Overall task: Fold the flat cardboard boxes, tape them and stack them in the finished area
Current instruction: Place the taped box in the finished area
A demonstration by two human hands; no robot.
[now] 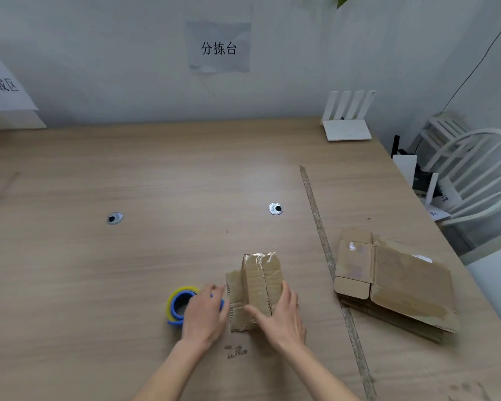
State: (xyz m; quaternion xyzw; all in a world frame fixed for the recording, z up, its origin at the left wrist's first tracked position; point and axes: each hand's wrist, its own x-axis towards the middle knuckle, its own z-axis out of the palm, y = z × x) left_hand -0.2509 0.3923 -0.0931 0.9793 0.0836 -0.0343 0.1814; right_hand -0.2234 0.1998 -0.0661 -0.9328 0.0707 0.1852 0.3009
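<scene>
Two hands of yours work at the near middle of the wooden table [156, 175]. Farthest left, a paper sign [3, 85] hangs at the wall. Next comes the tape roll [177, 305], blue and yellow, lying on the table; your left hand [204, 312] rests over its right side, fingers curled loosely around it, though you cannot tell how firmly it grips. Touching that hand's fingertips is the small cardboard box [255, 290], folded up and standing on the table with clear tape along its top seam. Your right hand [281, 312] holds the box's near right side, thumb across the front and fingers bent around the edge. Beyond a tape strip [321, 235], a stack of flat boxes [394, 285] lies well apart.
</scene>
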